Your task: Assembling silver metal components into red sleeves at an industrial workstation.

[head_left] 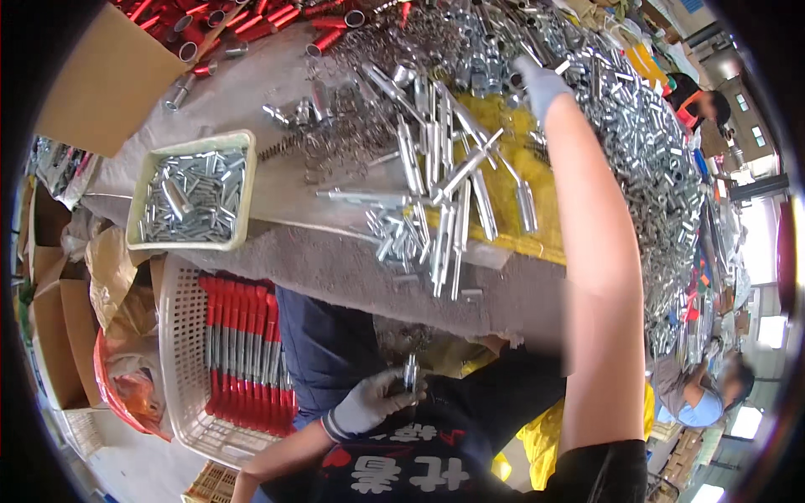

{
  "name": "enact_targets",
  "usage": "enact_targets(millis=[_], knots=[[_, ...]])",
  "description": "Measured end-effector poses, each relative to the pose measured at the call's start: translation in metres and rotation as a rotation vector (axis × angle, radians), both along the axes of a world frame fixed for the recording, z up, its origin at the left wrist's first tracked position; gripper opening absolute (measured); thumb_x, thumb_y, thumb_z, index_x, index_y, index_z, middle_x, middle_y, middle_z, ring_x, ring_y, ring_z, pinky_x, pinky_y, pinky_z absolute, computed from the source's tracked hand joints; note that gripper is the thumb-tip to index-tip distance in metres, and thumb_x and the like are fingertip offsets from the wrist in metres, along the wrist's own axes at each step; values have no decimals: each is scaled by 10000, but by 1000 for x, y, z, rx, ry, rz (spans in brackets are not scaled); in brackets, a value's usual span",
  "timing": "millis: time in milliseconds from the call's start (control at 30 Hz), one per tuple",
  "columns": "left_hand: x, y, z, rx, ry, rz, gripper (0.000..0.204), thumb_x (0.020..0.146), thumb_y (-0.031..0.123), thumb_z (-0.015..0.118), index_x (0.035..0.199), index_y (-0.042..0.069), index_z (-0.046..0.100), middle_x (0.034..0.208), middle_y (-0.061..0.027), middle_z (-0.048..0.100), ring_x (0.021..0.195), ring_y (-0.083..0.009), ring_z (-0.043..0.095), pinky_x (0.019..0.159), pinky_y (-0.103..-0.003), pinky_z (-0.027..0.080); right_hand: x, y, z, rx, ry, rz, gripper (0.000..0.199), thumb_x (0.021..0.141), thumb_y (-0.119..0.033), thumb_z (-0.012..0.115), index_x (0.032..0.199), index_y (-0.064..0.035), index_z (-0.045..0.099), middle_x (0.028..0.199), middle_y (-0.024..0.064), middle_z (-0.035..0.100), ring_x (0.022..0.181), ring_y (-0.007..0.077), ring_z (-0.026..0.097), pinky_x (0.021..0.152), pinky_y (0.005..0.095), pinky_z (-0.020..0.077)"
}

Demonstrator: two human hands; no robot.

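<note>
My left hand, in a grey glove, is held low in front of my body. Its fingers are closed around a small shiny metal cylinder, which points upward. My right hand, also gloved, reaches far forward to the heap of short metal sleeves. Its fingers are bent in among the parts, and what they grip cannot be made out. Between the hands, a loose stack of long metal rods and tubes lies on the bench, partly over a yellow cloth.
A pale tray full of small metal pins stands at the bench's left. Below it, a white basket holds red-handled tools. Red tubes and a cardboard box lie at the far left. Other people are at the right.
</note>
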State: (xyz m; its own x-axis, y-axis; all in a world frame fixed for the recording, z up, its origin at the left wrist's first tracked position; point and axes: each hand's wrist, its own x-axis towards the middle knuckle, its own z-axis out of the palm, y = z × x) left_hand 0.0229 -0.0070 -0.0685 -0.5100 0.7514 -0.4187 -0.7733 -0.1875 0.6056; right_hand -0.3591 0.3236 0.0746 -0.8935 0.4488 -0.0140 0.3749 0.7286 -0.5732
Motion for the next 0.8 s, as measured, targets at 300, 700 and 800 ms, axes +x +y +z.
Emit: enact_targets(millis=[300,700,800], knots=[[5,25,10,41,29,-93,354,924,55,569,1251,-39,468,1161,-104,589,1070,-178,588,932,-284,464,281,-31,48,-1486,365,177,448,963,-375,447,1201,-3,522,874,101,596,764,209,602,705,362,531],[50,37,9,-42,250,-267,322,930,54,543,1242,-15,505,1097,-67,611,998,-114,572,902,-259,451,425,-94,-59,-1243,-34,213,351,965,-74,485,1277,17,353,1163,203,565,1117,306,579,963,406,465],[58,36,14,-19,314,-321,537,901,98,580,1391,16,377,1137,-88,601,1042,-133,546,936,-294,430,428,-84,-56,-1183,-314,240,311,955,-68,493,1232,21,384,1113,172,596,1018,299,629,908,389,507]])
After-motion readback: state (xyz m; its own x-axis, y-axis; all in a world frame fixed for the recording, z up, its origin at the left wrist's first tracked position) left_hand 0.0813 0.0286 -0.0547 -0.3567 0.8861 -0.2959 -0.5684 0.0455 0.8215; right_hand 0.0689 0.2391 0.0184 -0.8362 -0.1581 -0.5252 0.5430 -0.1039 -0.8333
